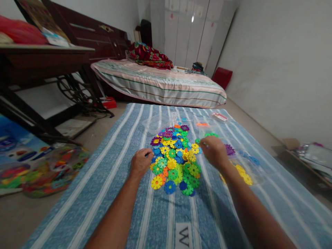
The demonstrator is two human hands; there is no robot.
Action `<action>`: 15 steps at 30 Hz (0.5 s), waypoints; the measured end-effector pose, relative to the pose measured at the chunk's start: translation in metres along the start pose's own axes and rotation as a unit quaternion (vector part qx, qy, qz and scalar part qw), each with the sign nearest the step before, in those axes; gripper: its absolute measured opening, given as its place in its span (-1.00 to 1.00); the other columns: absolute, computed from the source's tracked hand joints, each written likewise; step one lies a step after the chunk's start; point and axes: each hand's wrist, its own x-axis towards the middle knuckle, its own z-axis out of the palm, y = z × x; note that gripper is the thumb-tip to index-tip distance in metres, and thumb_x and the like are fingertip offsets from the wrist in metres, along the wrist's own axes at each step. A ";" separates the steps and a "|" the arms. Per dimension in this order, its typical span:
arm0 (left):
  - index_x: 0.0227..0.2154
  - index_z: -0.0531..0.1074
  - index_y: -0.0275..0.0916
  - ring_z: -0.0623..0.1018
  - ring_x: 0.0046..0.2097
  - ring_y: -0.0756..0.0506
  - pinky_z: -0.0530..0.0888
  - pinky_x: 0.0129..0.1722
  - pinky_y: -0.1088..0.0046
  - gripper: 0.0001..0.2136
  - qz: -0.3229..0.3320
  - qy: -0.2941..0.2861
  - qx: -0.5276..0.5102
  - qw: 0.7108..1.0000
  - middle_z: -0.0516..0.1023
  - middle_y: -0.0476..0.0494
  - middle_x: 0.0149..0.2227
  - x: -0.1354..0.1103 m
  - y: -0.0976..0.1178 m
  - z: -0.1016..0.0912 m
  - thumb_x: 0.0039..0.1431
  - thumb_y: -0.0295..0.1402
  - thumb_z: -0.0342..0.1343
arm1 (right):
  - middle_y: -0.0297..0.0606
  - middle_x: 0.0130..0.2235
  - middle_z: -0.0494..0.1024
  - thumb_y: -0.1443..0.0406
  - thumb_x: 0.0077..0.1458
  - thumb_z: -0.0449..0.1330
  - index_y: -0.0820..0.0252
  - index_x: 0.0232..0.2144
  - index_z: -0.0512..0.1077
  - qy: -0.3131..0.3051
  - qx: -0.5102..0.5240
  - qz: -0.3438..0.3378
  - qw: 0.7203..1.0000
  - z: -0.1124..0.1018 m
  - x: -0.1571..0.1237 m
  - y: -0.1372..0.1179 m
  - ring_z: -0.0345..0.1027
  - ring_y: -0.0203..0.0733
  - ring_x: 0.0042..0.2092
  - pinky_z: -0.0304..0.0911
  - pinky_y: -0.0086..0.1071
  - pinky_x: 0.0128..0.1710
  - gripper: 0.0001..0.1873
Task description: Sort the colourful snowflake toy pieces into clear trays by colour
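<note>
A heap of colourful notched plastic discs, in yellow, green, blue, orange and purple, is spread over the striped blue cloth. At the heap's left edge my left hand rests with its fingers curled together. What it holds, if anything, is hidden. My right hand is closed and hovers just right of the heap; its fingertips point towards the discs and their contents cannot be made out. Beside and beyond it are clear plastic trays with sorted pieces: purple discs, yellow discs, blue discs, green discs and orange pieces.
A clear container stands behind the heap, and a small red-and-white packet lies at the far right. Bags of colourful pieces sit at the left. A bed is beyond the table, with a sewing-machine table to its left.
</note>
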 end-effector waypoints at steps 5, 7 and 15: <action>-0.46 0.54 -0.14 0.56 -0.15 -0.11 0.42 -0.04 0.43 -0.78 0.005 -0.004 -0.003 1.000 0.65 -0.03 -0.29 0.000 0.001 -0.001 0.03 -0.22 0.00 | -0.14 -0.31 0.53 0.26 0.15 0.11 0.17 -0.33 0.46 0.106 -0.046 0.068 0.991 -0.011 0.021 0.031 0.36 -0.05 -0.20 0.28 -0.20 -0.17 -0.85; -0.47 0.54 -0.13 0.56 -0.15 -0.11 0.42 -0.03 0.43 -0.79 0.003 -0.004 0.001 1.000 0.65 -0.02 -0.29 0.000 0.002 -0.002 0.03 -0.24 0.01 | -0.17 -0.32 0.54 0.24 0.19 0.09 0.14 -0.34 0.46 0.081 0.004 0.057 0.995 -0.006 0.001 0.019 0.38 -0.08 -0.21 0.30 -0.22 -0.16 -0.83; -0.43 0.55 -0.16 0.56 -0.11 -0.11 0.41 0.02 0.41 -0.79 -0.004 -0.004 0.001 1.000 0.65 -0.04 -0.22 -0.002 0.002 0.003 0.05 -0.27 0.01 | -0.19 -0.24 0.54 0.31 0.21 0.09 0.10 -0.33 0.46 -0.079 0.170 0.012 0.982 0.008 -0.104 -0.054 0.42 -0.13 -0.13 0.39 -0.24 -0.11 -0.86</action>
